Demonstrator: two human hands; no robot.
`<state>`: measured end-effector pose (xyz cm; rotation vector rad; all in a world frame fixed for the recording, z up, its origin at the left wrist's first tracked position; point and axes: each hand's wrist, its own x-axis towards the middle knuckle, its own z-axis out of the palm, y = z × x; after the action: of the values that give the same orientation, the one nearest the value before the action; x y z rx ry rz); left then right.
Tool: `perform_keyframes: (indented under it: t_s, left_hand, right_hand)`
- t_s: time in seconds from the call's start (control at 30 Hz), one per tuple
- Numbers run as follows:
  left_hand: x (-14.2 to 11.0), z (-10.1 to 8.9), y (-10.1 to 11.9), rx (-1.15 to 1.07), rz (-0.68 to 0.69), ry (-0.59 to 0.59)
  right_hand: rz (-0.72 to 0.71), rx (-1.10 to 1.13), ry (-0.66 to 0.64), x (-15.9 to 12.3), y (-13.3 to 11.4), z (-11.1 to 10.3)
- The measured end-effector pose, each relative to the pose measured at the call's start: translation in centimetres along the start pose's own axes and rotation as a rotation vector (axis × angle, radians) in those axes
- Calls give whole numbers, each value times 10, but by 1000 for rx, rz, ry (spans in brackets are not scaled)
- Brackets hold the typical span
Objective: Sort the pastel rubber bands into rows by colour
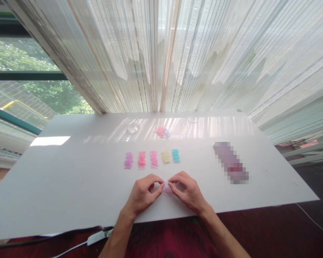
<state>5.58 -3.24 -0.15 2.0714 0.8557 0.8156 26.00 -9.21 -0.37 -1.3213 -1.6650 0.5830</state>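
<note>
My left hand (143,194) and my right hand (186,190) meet near the front edge of the white table (70,172), fingers pinched together on a small pale pink piece (166,189) between them. Just beyond lies a row of small ruffled pieces: purple (128,160), pink (141,159), another pink (154,159), yellow (165,156) and teal (176,156).
A loose pile of pink and mixed-colour pieces (162,132) and a clear round dish (132,128) lie farther back. A second clear lid (192,119) sits near the curtain. A blurred purple oblong (230,162) lies at the right. A white cable (97,236) hangs below the front edge.
</note>
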Motion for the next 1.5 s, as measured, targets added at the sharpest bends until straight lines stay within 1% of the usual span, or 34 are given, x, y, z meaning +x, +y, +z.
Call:
perform_keyframes:
  t_s: [0.17,0.33,0.4,0.5,0.6,0.7,0.87,0.97,1.17,1.33,1.5]
  left_hand:
    - [0,0,-1,-8,-2,12]
    - [-1,1,-2,21,1,11]
    - [0,1,-1,33,2,7]
    - [0,1,0,35,2,9]
    - [0,1,0,31,-6,9]
    - [-1,2,-1,28,-13,13]
    - [0,1,-1,29,2,37]
    - [0,-4,2,88,-9,17]
    - [1,-13,10,291,-16,-102]
    - [7,-7,15,444,-29,-161]
    - [9,-2,15,476,-1,-181]
  right_hand:
    - [59,-16,2,7,1,-9]
    - [114,-172,97,32,14,-29]
    - [123,-239,102,41,21,-35]
    - [104,-329,86,49,29,-38]
    - [71,-394,77,49,35,-37]
    - [62,-411,82,46,36,-38]
    - [77,-382,88,35,27,-41]
    - [89,-340,75,23,18,-38]
    - [29,-269,-73,1,3,-19]
    - [-12,-311,-113,-3,1,-6]
    - [-19,-322,-118,-3,0,-1]
